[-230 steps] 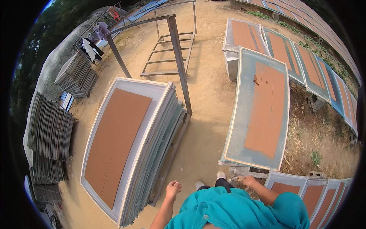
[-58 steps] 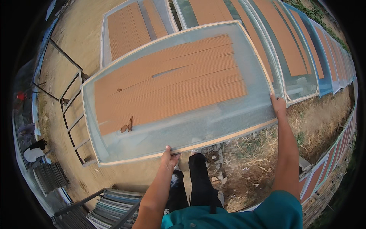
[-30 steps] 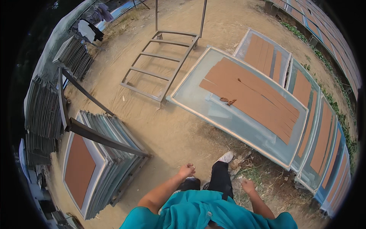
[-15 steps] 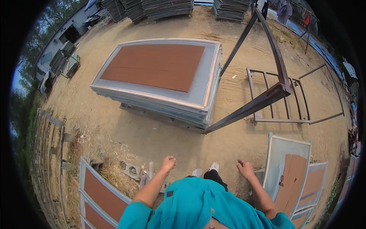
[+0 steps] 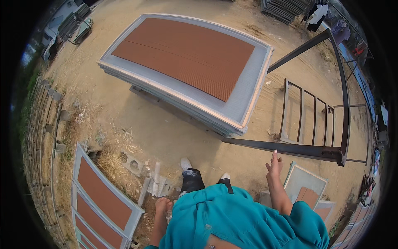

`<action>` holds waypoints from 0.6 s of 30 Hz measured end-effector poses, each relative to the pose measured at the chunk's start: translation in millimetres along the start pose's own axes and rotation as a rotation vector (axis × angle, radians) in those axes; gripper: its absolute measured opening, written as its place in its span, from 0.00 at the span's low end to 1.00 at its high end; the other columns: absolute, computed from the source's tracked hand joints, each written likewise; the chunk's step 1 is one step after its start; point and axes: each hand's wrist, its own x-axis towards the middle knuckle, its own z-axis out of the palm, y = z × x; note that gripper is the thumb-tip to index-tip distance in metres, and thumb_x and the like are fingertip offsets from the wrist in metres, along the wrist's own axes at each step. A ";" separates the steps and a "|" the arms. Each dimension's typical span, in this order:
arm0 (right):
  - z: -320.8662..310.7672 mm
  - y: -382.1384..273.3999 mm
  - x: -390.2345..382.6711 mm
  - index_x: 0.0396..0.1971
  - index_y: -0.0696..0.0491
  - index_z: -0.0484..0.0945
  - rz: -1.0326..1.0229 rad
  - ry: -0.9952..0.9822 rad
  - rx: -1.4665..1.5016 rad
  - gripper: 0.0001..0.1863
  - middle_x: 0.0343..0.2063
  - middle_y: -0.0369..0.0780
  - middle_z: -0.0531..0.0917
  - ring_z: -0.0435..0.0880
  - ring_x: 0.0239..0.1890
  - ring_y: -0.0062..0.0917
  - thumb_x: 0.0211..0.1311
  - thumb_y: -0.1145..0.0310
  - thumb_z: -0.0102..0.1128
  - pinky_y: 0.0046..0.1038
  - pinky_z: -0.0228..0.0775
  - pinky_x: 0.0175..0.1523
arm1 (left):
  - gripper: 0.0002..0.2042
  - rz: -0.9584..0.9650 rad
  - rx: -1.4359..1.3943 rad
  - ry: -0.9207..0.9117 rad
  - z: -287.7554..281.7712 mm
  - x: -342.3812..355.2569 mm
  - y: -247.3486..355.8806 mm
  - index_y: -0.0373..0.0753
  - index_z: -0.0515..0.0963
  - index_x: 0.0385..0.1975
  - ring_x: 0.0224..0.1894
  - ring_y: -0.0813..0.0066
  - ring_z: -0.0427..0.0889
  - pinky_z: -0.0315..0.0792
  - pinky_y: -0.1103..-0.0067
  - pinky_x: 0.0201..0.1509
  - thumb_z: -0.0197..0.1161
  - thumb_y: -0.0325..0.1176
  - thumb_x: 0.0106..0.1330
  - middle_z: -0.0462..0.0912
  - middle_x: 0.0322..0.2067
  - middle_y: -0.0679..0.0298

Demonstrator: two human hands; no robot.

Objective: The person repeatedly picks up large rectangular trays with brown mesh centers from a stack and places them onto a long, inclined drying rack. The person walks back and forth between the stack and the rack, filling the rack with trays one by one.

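My right hand (image 5: 274,166) is raised toward the dark steel beam (image 5: 286,147), fingers apart and holding nothing; whether a fingertip touches it is unclear. My left hand (image 5: 163,205) hangs low beside my teal shirt, fingers curled, with nothing visible in them. Ahead of me, a stack of mesh-screen frames (image 5: 260,83) lies beside the upright steel posts. Its top screen carries a wide reddish-brown ribbed sheet (image 5: 186,54).
An empty steel cart (image 5: 302,112) stands to the right. Low screens with brown sheets (image 5: 99,193) lie at lower left, another screen (image 5: 300,180) at lower right. Broken blocks (image 5: 134,164) are near my feet. Stacked frames (image 5: 282,8) and hanging clothes (image 5: 318,16) are behind.
I carried a screen, which then lay on the right-hand row, both hands released. I turned toward the stack; my right hand has since risen and opened near the beam, while my left dropped.
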 end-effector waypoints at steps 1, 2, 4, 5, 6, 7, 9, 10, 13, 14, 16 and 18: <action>-1.0 -8.1 -0.9 0.54 0.61 0.53 -0.069 0.081 -0.023 0.39 0.45 0.43 0.67 0.67 0.46 0.24 0.49 0.56 0.62 0.26 0.67 0.43 | 0.05 -0.028 0.060 -0.022 -6.9 26.3 2.0 0.41 0.69 0.31 0.23 0.73 0.77 0.71 0.78 0.21 0.53 0.27 0.55 0.76 0.25 0.64; -0.5 -19.6 -1.3 0.52 0.61 0.55 -0.348 0.107 0.009 0.37 0.45 0.43 0.67 0.68 0.44 0.23 0.49 0.59 0.64 0.25 0.66 0.45 | 0.04 -0.049 0.124 -0.047 -4.6 49.8 15.2 0.41 0.69 0.30 0.24 0.72 0.77 0.71 0.78 0.21 0.52 0.27 0.55 0.76 0.26 0.64; 3.9 -55.0 -3.9 0.48 0.60 0.58 -0.693 0.229 0.090 0.32 0.44 0.42 0.68 0.68 0.41 0.23 0.48 0.64 0.65 0.24 0.64 0.46 | 0.08 -0.001 0.084 -0.077 24.1 62.1 77.9 0.40 0.69 0.35 0.28 0.69 0.77 0.72 0.76 0.24 0.53 0.29 0.56 0.75 0.30 0.62; 6.7 -78.7 -7.5 0.46 0.60 0.59 -0.759 0.311 0.160 0.30 0.42 0.42 0.68 0.69 0.40 0.22 0.48 0.65 0.65 0.23 0.64 0.46 | 0.10 0.029 0.051 -0.079 39.6 61.0 112.5 0.40 0.69 0.38 0.31 0.67 0.78 0.73 0.75 0.26 0.53 0.29 0.56 0.75 0.32 0.61; 4.3 -102.1 -10.1 0.46 0.61 0.59 -0.805 0.449 0.189 0.30 0.41 0.41 0.69 0.69 0.39 0.23 0.48 0.65 0.65 0.23 0.64 0.46 | 0.21 0.086 0.036 -0.130 57.2 67.2 147.9 0.40 0.62 0.50 0.41 0.63 0.75 0.73 0.71 0.33 0.56 0.36 0.57 0.70 0.42 0.58; 4.4 -120.0 -9.1 0.45 0.62 0.59 -0.844 0.571 0.222 0.30 0.40 0.41 0.69 0.70 0.39 0.23 0.48 0.64 0.65 0.24 0.64 0.47 | 0.28 0.141 0.006 -0.190 78.7 65.7 187.1 0.40 0.55 0.54 0.45 0.61 0.72 0.72 0.68 0.38 0.58 0.40 0.57 0.65 0.47 0.56; 0.3 -144.9 -1.9 0.42 0.63 0.60 -0.910 0.837 0.236 0.27 0.36 0.42 0.71 0.71 0.35 0.22 0.48 0.67 0.65 0.22 0.66 0.42 | 0.39 0.186 -0.097 -0.339 134.6 54.5 260.9 0.41 0.45 0.60 0.53 0.55 0.64 0.69 0.62 0.45 0.60 0.48 0.54 0.54 0.55 0.52; -1.7 -148.5 8.1 0.42 0.62 0.59 -0.911 0.902 0.281 0.27 0.35 0.42 0.71 0.72 0.34 0.22 0.48 0.69 0.65 0.22 0.67 0.41 | 0.43 0.180 -0.175 -0.418 162.9 51.5 289.1 0.41 0.41 0.61 0.56 0.52 0.60 0.67 0.59 0.48 0.61 0.51 0.53 0.47 0.58 0.50; 8.3 -166.0 6.8 0.33 0.60 0.60 -0.900 0.897 0.474 0.17 0.23 0.41 0.73 0.73 0.19 0.20 0.49 0.74 0.59 0.21 0.69 0.22 | 0.47 0.160 -0.173 -0.575 234.5 57.4 349.6 0.41 0.37 0.61 0.60 0.48 0.52 0.64 0.56 0.51 0.62 0.53 0.51 0.37 0.61 0.48; 7.7 -165.7 6.7 0.34 0.60 0.60 -0.886 0.911 0.475 0.17 0.23 0.41 0.73 0.73 0.18 0.20 0.49 0.75 0.58 0.22 0.69 0.21 | 0.46 0.155 -0.156 -0.573 252.8 58.2 360.0 0.40 0.38 0.61 0.60 0.48 0.51 0.64 0.55 0.52 0.61 0.54 0.51 0.37 0.61 0.48; 4.4 -168.0 16.8 0.34 0.61 0.60 -0.871 0.909 0.443 0.16 0.21 0.40 0.73 0.74 0.17 0.22 0.49 0.77 0.57 0.23 0.69 0.21 | 0.45 0.147 -0.136 -0.564 285.7 55.4 374.4 0.38 0.40 0.61 0.61 0.47 0.49 0.62 0.54 0.52 0.60 0.54 0.52 0.38 0.61 0.47; -5.5 -168.8 32.8 0.34 0.61 0.60 -0.855 0.895 0.371 0.15 0.20 0.41 0.73 0.74 0.15 0.22 0.49 0.78 0.56 0.24 0.69 0.20 | 0.43 0.123 -0.083 -0.668 308.3 49.8 383.7 0.35 0.45 0.60 0.61 0.47 0.51 0.61 0.53 0.53 0.59 0.54 0.53 0.44 0.60 0.47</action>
